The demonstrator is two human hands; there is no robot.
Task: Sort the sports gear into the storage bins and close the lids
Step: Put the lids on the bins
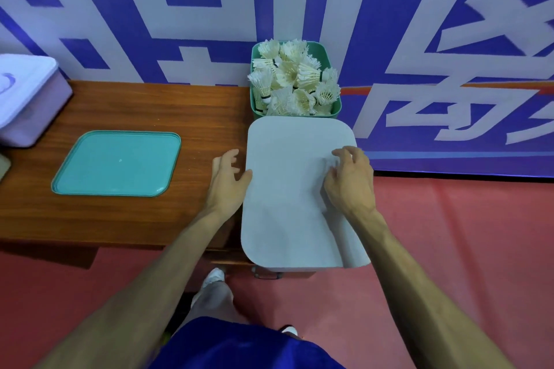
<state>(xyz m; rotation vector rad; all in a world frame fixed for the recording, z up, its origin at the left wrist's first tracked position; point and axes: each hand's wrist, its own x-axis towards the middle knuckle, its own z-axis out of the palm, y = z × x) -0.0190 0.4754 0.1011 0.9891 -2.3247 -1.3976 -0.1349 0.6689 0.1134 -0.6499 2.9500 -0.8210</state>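
**A:** As the grey lid (293,189) was seen lying flat over its bin at the end of the bench (150,105), that box was judged nearly done.

**B:** Agreed. The left hand (227,180) was set at the lid's left edge, fingers spread, thumb on the rim, nothing clamped. The right hand (350,183) was arched on top, fingertips touching, nothing pinched.

**A:** And the shuttlecocks (295,78)?

**B:** Heaped in the green bin (325,48) just behind, against the wall, uncovered. The teal lid (117,163) was found flat on the bench, well apart from it.

**A:** So what was left?

**B:** That teal lid was yet to be fitted, it was judged. The lilac bin (30,99) at far left was found lidded. Whether the grey lid was fully seated could not be told.
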